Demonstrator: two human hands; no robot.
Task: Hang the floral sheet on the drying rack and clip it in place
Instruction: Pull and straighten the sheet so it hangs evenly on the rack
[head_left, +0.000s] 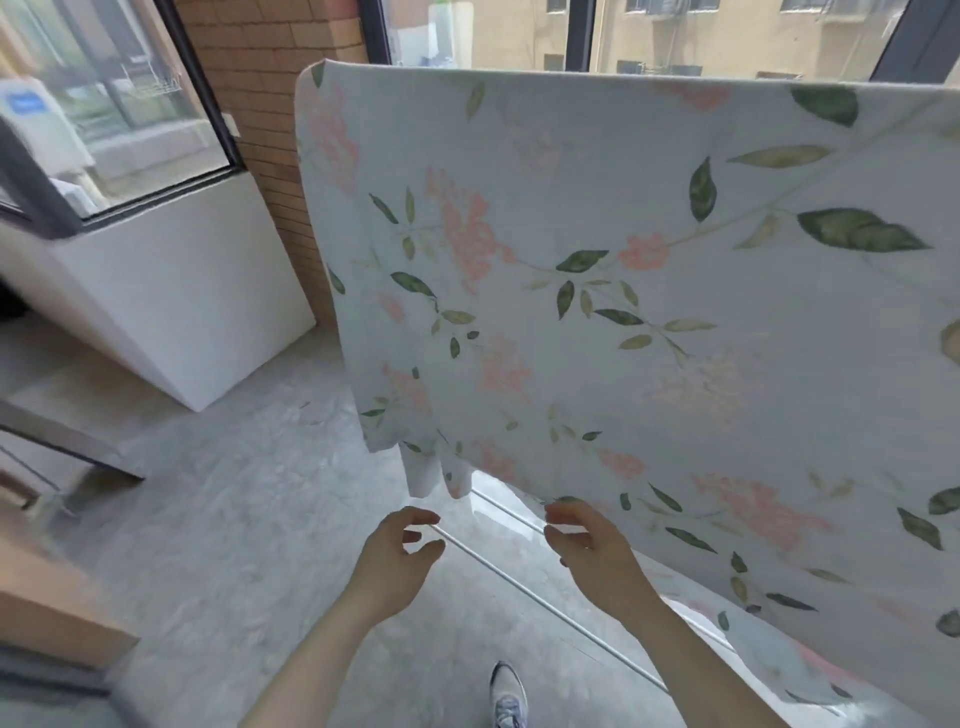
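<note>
While draped over rack's top bar at 12 o'clock, floral sheet (597, 270) hangs flat, likely spread for airing; no clip seen yet. Left hand (397, 558) at 6 o'clock, fingers loosely curled, holding nothing, beside thin lower rail (498, 571). Right hand (592, 545) at sheet's bottom hem, fingertips near cloth; pinch or not, cannot tell. Grey concrete floor (260, 493); brick pillar (275, 78) at 11; windows behind.
</note>
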